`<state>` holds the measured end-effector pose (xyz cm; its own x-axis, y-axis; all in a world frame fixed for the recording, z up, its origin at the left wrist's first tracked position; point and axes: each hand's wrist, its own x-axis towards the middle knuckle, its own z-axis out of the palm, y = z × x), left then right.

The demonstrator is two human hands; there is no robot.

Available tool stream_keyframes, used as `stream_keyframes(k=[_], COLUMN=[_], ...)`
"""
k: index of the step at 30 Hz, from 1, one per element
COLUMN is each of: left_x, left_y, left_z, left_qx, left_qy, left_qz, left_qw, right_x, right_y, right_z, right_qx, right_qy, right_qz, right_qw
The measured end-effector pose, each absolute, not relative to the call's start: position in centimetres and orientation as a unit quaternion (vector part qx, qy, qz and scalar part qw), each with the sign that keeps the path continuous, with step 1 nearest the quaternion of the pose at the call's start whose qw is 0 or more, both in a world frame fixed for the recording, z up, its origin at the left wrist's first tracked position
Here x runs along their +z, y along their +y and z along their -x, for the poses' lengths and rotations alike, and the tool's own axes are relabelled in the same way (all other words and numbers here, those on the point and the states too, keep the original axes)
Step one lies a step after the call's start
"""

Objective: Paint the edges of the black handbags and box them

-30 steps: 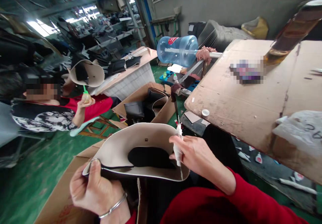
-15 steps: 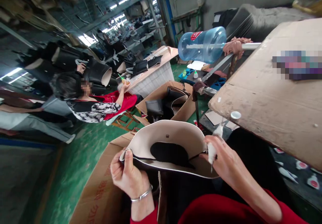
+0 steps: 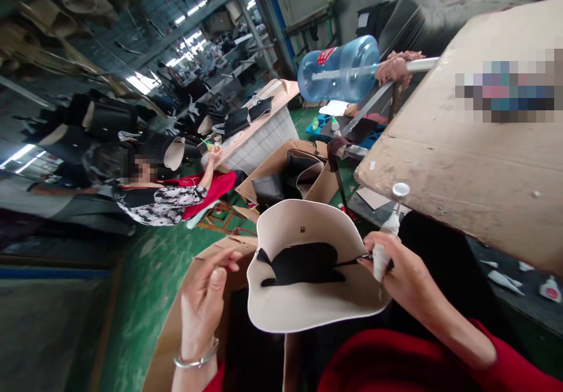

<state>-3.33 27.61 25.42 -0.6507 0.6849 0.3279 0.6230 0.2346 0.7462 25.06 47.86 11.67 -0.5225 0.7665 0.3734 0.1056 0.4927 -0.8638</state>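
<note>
A bag (image 3: 303, 313) with a pale beige lining and a black bottom inside faces me, its mouth wide and a small dark mark on the far inner wall. My right hand (image 3: 402, 269) pinches the bag's right rim, where a dark strap or cord meets it. The same hand keeps a slim white squeeze bottle (image 3: 380, 261) with a thin tip pointing down. My left hand (image 3: 202, 307), a silver bangle at its wrist, is off the bag to the left, its fingers loosely bent and apart, holding nothing.
An open cardboard box (image 3: 176, 321) stands below the bag. Another box (image 3: 323, 183) with black bags is ahead. At right is a cardboard-topped table (image 3: 440, 163) with a small white cap (image 3: 400, 190). A co-worker (image 3: 162, 201) sits at left; a big water bottle (image 3: 338, 69) lies beyond.
My left hand has let go of the bag's left rim and moved left, fingers apart. The bag's mouth has widened toward me. My right hand still grips its right side.
</note>
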Motion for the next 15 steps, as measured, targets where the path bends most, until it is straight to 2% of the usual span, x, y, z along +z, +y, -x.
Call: stream_keyframes(k=[2,5,11,13,15], left_x=[27.0,28.2,26.1,25.4,25.3], left_y=[29.6,33.5,39.7,40.1,39.2], left_z=[4.6,5.7,7.6,7.7,7.0], left_qx=[0.402,0.353,0.231,0.228,0.294], left_qy=[0.780,0.742,0.710,0.715,0.723], left_qz=[-0.479,-0.563,-0.639,-0.638,-0.609], left_qw=[0.034,0.086,0.186,0.172,0.140], right_x=[11.6,11.6,11.2,11.1,11.4], right_y=[48.0,48.0,48.2,48.3,48.4], right_z=[-25.2,-25.4,-25.9,-26.2,-26.3], right_qx=[0.416,0.417,0.415,0.415,0.415], right_qy=[-0.768,-0.768,-0.761,-0.744,-0.723], right_qz=[0.278,0.271,0.266,0.289,0.314], right_qw=[0.400,0.404,0.423,0.436,0.454])
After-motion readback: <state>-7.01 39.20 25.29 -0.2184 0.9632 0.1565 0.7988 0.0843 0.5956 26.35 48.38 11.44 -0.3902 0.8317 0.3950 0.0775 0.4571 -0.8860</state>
